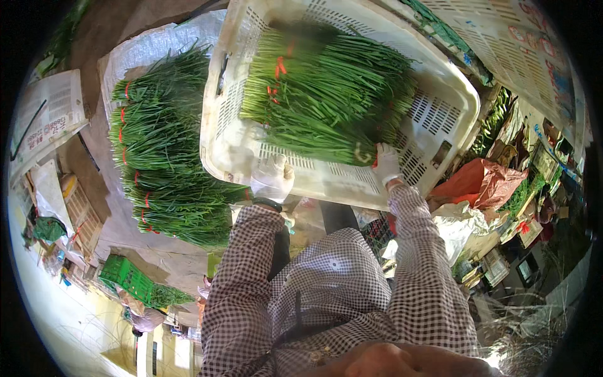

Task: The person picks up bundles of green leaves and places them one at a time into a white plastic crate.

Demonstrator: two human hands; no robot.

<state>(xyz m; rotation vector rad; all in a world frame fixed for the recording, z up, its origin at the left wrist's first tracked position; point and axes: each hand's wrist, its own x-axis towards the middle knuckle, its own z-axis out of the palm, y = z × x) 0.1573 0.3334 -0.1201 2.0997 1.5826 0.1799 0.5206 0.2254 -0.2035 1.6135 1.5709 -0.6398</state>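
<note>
A white perforated plastic crate (303,162) sits tilted in front of me. Inside it lie bundles of garlic chives (333,88), their pale stem ends to the left, bound with red ties (280,68). My left hand (272,178), in a white glove, is closed over the crate's near wall, left of the middle. Reaching past the near rim, my gloved right hand (387,163) is at the near right corner of the chives. Its fingers are bent against the leaf ends, and some fingertips are hidden among them.
Left of the crate, several more chive bundles (169,144) lie in a row on a pale sheet (116,66). Another white crate (56,113) stands at far left, a green crate (127,276) below it. Stacked crates (509,44) and a red plastic bag (480,182) are at right.
</note>
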